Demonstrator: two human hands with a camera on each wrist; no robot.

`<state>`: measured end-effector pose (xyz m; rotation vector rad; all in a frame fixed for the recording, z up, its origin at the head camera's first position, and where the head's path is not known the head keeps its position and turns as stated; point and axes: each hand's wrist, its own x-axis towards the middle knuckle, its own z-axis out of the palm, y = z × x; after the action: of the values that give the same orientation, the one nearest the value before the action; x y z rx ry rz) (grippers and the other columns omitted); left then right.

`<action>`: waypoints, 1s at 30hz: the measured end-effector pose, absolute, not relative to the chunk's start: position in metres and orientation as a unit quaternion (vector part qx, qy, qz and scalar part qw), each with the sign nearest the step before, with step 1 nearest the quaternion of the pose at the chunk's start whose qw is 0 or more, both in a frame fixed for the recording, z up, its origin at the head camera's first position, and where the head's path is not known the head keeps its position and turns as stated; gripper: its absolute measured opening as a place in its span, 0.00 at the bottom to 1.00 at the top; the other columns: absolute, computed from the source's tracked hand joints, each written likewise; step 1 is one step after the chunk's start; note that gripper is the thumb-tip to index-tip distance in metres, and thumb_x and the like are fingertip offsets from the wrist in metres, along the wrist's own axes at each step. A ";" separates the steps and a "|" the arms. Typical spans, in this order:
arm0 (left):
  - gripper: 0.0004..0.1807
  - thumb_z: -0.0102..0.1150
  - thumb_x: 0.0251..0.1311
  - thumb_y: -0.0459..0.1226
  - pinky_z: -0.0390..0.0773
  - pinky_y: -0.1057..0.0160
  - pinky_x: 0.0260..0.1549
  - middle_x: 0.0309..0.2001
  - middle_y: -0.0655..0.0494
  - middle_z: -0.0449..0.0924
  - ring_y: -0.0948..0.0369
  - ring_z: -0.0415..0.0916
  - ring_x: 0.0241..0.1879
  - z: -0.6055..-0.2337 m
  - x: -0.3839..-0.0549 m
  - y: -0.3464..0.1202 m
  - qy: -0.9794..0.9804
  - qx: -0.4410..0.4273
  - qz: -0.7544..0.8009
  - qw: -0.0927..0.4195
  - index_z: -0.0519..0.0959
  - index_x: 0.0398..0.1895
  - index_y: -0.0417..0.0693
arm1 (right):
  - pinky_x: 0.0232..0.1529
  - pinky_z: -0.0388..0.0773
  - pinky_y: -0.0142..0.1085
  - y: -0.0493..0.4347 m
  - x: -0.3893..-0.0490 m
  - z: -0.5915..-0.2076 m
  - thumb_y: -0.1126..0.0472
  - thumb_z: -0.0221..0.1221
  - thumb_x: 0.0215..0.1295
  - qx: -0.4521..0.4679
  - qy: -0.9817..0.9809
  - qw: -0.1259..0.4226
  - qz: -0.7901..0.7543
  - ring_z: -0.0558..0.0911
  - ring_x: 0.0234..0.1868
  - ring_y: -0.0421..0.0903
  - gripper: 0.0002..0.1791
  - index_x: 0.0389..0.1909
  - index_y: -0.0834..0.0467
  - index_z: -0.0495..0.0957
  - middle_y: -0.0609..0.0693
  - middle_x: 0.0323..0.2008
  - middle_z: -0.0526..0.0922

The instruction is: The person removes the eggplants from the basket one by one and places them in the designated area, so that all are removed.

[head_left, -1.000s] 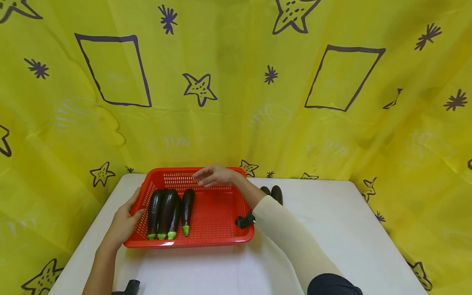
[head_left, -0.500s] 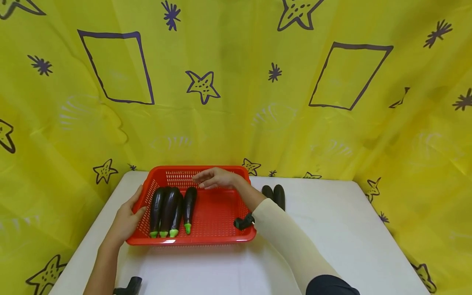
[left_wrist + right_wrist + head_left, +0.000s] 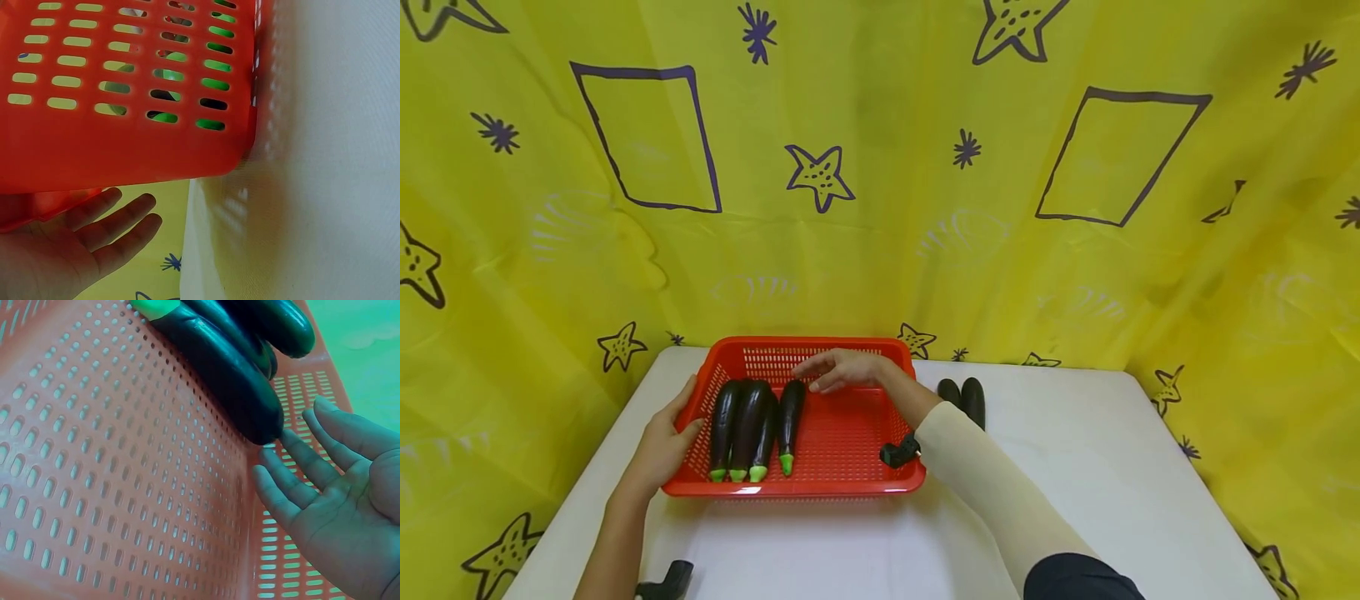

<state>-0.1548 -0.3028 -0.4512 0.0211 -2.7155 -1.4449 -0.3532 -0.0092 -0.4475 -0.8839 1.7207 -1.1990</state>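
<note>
A red plastic basket (image 3: 850, 429) holds several eggplants (image 3: 748, 429), grouped along its left side with their green stem ends toward me. One eggplant (image 3: 790, 421) lies a little apart on the group's right. My left hand (image 3: 662, 437) holds the basket's left rim, thumb over it; in the left wrist view its other fingers (image 3: 119, 222) extend outside the wall. My right hand (image 3: 842, 369) is inside the basket near the back wall, palm empty and fingers spread. In the right wrist view, its fingertips are right at the rounded end of the nearest eggplant (image 3: 231, 375).
Two dark, elongated vegetables (image 3: 973, 402) lie on the white table (image 3: 1075, 467) right of the basket, partly behind my right forearm. A black wrist device (image 3: 898, 452) overlaps the basket's right front corner. A yellow patterned curtain (image 3: 880, 267) encloses the back and sides.
My right hand has lowered slightly, bringing its fingertips closer to the far end of the separate eggplant. My left hand stays at the basket's rim. The head view has shifted slightly.
</note>
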 end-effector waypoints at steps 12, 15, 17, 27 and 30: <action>0.40 0.50 0.76 0.27 0.82 0.50 0.50 0.78 0.25 0.53 0.35 0.68 0.63 -0.451 -0.154 -0.303 -0.883 0.006 -0.469 0.034 0.44 0.85 0.39 | 0.66 0.73 0.46 -0.013 -0.351 -0.450 0.75 0.55 0.76 -0.336 0.681 0.446 -0.474 0.75 0.68 0.51 0.28 0.74 0.72 0.66 0.63 0.70 0.73; 0.40 0.50 0.76 0.27 0.82 0.45 0.52 0.78 0.25 0.53 0.35 0.68 0.63 -0.451 -0.154 -0.303 -0.882 0.007 -0.470 0.034 0.45 0.85 0.39 | 0.64 0.75 0.42 -0.013 -0.350 -0.451 0.75 0.55 0.75 -0.333 0.684 0.450 -0.467 0.76 0.67 0.48 0.27 0.74 0.71 0.67 0.62 0.71 0.73; 0.40 0.50 0.75 0.26 0.81 0.43 0.53 0.78 0.25 0.53 0.35 0.68 0.63 -0.451 -0.153 -0.302 -0.881 0.008 -0.471 0.033 0.45 0.85 0.39 | 0.63 0.76 0.41 -0.013 -0.350 -0.452 0.75 0.55 0.75 -0.334 0.684 0.455 -0.462 0.77 0.65 0.47 0.27 0.73 0.71 0.68 0.60 0.71 0.74; 0.40 0.50 0.76 0.28 0.82 0.42 0.51 0.78 0.24 0.52 0.34 0.69 0.62 -0.451 -0.154 -0.302 -0.879 0.008 -0.476 0.033 0.44 0.85 0.40 | 0.64 0.75 0.43 -0.012 -0.348 -0.448 0.78 0.54 0.75 -0.325 0.666 0.463 -0.487 0.82 0.58 0.47 0.26 0.72 0.72 0.70 0.60 0.66 0.78; 0.40 0.50 0.76 0.28 0.82 0.42 0.52 0.78 0.25 0.53 0.34 0.69 0.62 -0.452 -0.154 -0.302 -0.880 0.007 -0.473 0.036 0.45 0.85 0.39 | 0.66 0.74 0.46 -0.013 -0.348 -0.448 0.79 0.53 0.75 -0.323 0.654 0.467 -0.500 0.81 0.57 0.46 0.25 0.71 0.73 0.70 0.57 0.61 0.80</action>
<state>-0.1541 -0.3023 -0.4517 0.0214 -2.7035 -1.4526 -0.3482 -0.0127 -0.4477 -0.7926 1.6044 -1.2269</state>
